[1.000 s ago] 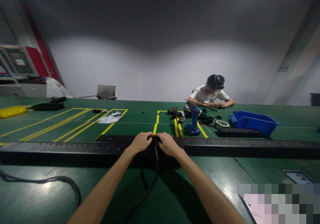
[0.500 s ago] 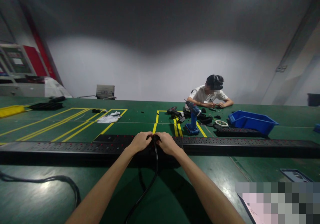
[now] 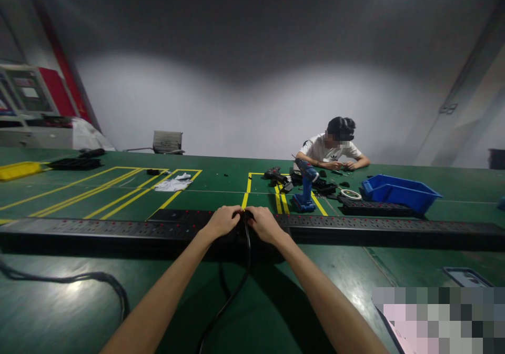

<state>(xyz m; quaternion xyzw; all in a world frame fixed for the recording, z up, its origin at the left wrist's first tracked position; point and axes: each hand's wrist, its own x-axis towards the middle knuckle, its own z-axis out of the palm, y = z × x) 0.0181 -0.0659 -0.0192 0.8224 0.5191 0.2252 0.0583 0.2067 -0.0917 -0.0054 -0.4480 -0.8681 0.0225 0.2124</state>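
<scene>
While both arms reach fwd over the green table (image 3: 276, 312), a black cable (image 3: 232, 299) runs up btwn them to the long black power strip (image 3: 118, 230). Left hand (image 3: 223, 221) and right hand (image 3: 265, 225) sit curled on the strip's middle, pinching the cable end; exact grip can't be made out. Farther back: blue drill (image 3: 304, 188), blue bin (image 3: 398, 192), a seated co-worker (image 3: 330, 151).

Both hands (image 3: 244, 223) meet on power strip (image 3: 118, 230) (black cable (image 3: 236, 291) between).
</scene>
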